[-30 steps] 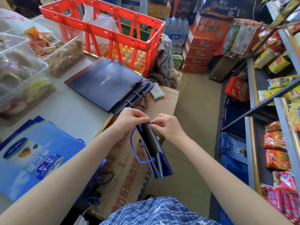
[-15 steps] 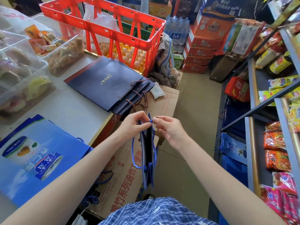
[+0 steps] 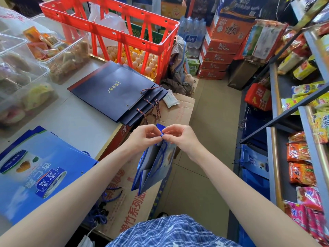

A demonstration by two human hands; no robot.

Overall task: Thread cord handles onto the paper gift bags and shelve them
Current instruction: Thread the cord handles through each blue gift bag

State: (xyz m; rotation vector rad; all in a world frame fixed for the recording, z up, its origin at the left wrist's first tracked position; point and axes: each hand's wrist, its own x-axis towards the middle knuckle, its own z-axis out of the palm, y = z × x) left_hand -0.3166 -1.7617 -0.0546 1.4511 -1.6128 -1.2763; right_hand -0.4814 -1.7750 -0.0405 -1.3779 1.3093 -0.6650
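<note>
1. A small blue paper gift bag (image 3: pixel 154 168) was held hanging in mid-air, beside the edge of the white counter (image 3: pixel 76 120) and above flattened brown cardboard (image 3: pixel 131 198).
2. A twisted blue cord handle (image 3: pixel 162 138) was pinched at the bag's top edge between the fingertips of both hands.
3. The left hand (image 3: pixel 144 138) was closed in a pinching grip on the cord, fingers curled.
4. The right hand (image 3: pixel 179 136) was likewise closed on the cord, touching the left fingertips.
5. A stack of flat dark navy paper bags (image 3: pixel 115 90) was seen lying on the counter, with light blue printed bags (image 3: pixel 35 172) nearer.
6. A red plastic crate (image 3: pixel 114 31) was standing behind the navy stack.
</note>
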